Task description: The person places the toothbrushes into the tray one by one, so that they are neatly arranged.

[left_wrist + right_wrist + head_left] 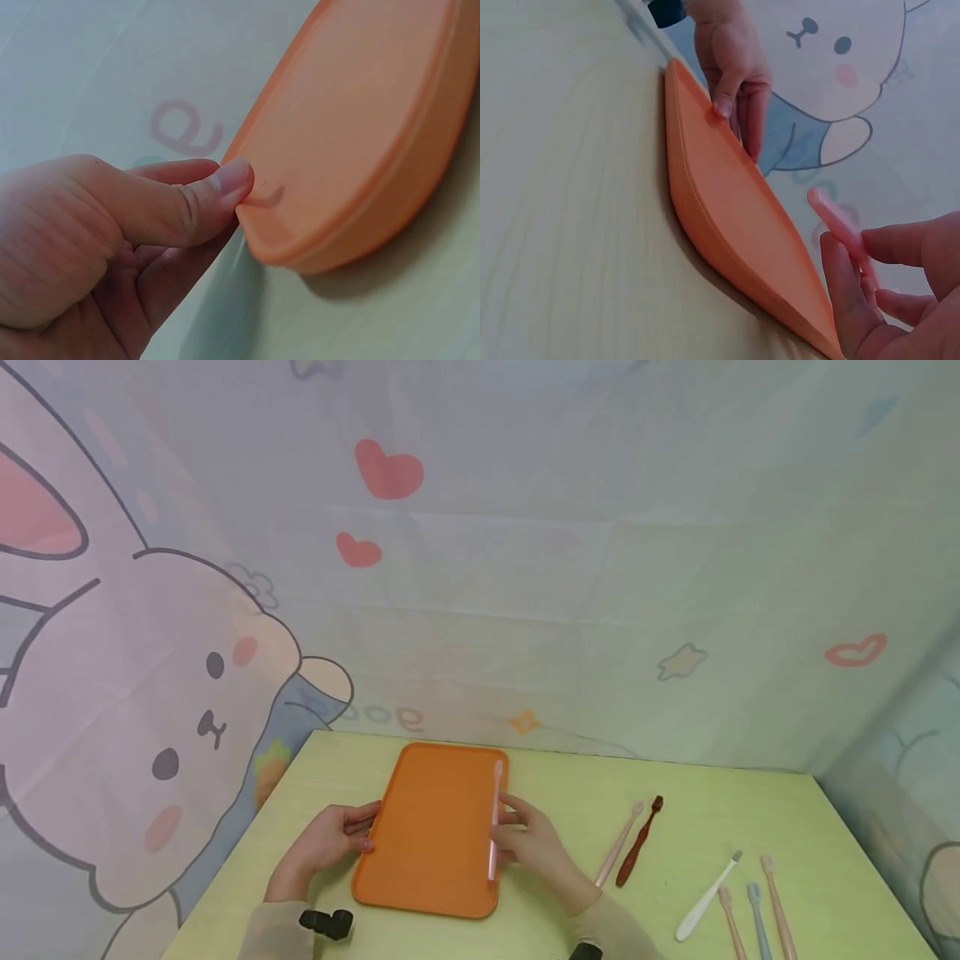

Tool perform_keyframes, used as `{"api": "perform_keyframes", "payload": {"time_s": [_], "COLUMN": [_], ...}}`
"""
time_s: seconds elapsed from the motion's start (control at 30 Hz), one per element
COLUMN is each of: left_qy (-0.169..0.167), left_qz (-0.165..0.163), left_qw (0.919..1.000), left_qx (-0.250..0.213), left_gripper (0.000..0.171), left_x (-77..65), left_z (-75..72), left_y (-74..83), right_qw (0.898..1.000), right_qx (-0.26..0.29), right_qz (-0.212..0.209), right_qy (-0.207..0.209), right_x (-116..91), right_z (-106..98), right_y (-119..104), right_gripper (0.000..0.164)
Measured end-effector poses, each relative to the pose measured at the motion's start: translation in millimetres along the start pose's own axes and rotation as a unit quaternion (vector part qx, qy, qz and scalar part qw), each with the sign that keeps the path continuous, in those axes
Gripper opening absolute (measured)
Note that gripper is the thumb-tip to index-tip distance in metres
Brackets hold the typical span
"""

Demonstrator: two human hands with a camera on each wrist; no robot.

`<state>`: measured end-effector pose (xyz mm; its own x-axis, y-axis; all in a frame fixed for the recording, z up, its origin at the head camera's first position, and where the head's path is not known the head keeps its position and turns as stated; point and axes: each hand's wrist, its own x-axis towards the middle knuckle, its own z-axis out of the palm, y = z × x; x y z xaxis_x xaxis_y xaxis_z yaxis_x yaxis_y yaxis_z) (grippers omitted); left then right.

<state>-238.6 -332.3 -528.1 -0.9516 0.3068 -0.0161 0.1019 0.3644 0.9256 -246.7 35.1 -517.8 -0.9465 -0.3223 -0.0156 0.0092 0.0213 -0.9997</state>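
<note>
An orange tray (pixel 431 827) lies on the table, longer from front to back than across. At its left side, my left hand (pixel 330 839) pinches the rim, with the thumb (pixel 234 178) on top and the other fingers outside and below. My right hand (pixel 536 839) holds a pink toothbrush (pixel 496 797) between thumb and fingers, over the tray's right edge. The brush head points toward the back of the table. In the right wrist view the pink handle (pixel 832 220) shows raised above the tray, its lower part covered by fingers.
Right of my right hand lie a pale pink toothbrush (pixel 617 847) and a dark red one (pixel 640 847). Farther right are a white toothbrush (pixel 705 902), a blue-grey one (pixel 759 922) and two peach-pink ones. A printed cloth backdrop (pixel 480 635) rises behind the table.
</note>
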Motion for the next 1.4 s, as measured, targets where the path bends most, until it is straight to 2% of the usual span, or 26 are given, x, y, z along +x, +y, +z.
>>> {"api": "perform_keyframes", "payload": {"time_s": [0.2,0.47,0.83,1.1,1.4], "left_qy": [-0.003,-0.001,0.011,0.019,0.016], "left_qz": [0.003,0.0,-0.007,-0.016,-0.013], "left_qw": [1.0,1.0,0.9993,0.9991,0.9995], "left_qx": [-0.001,0.007,0.035,0.036,0.022], "left_gripper": [0.065,0.063,0.061,0.059,0.059], "left_x": [0.2,0.7,-0.8,-4.3,-1.4], "left_z": [0.0,1.3,-2.1,-3.6,-3.5], "left_y": [0.1,-0.1,-0.6,-0.4,-6.4], "right_qw": [1.0,0.998,0.995,0.995,0.994], "right_qx": [0.007,0.052,0.088,0.084,0.072], "right_qz": [-0.006,0.018,0.035,0.054,0.063], "right_qy": [0.002,0.016,0.02,0.025,0.057], "right_x": [10,23,38,45,57], "right_z": [30,64,109,133,155], "right_y": [7,19,13,6,9], "right_gripper": [0.063,0.06,0.055,0.052,0.05]}}
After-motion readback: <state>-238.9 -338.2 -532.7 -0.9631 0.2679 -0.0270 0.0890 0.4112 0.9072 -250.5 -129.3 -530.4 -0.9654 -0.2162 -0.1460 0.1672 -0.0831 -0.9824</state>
